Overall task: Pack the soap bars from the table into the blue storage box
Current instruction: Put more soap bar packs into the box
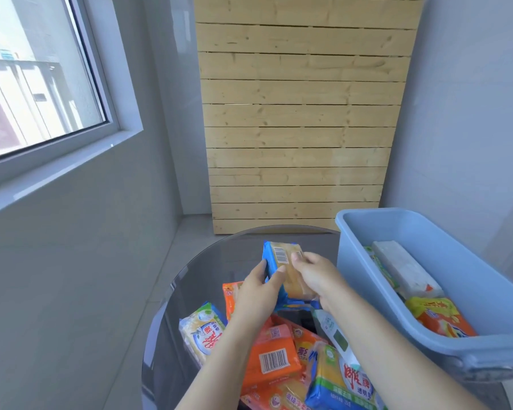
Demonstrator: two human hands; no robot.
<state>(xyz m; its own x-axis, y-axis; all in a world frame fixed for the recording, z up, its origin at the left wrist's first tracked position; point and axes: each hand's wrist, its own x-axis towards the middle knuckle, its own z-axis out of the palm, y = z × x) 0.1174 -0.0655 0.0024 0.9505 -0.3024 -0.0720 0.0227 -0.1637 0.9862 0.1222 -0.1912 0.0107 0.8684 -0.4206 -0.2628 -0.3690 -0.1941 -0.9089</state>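
window (39, 84), upright wooden slat panel (299, 113)

Barcode, digits unreadable, on blue-wrapped soap bar (285, 270) held up. Second barcode on orange soap pack (274, 361). Large red Chinese character 雕 on yellow-green pack (342, 380) and on pale yellow pack (202, 332). Smaller print too blurred.

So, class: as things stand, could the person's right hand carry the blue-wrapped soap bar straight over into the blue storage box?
Probably yes. The right hand already grips the blue-wrapped soap bar together with the left hand. The blue storage box stands open just to its right, with nothing between them, and bare space shows at its far end.
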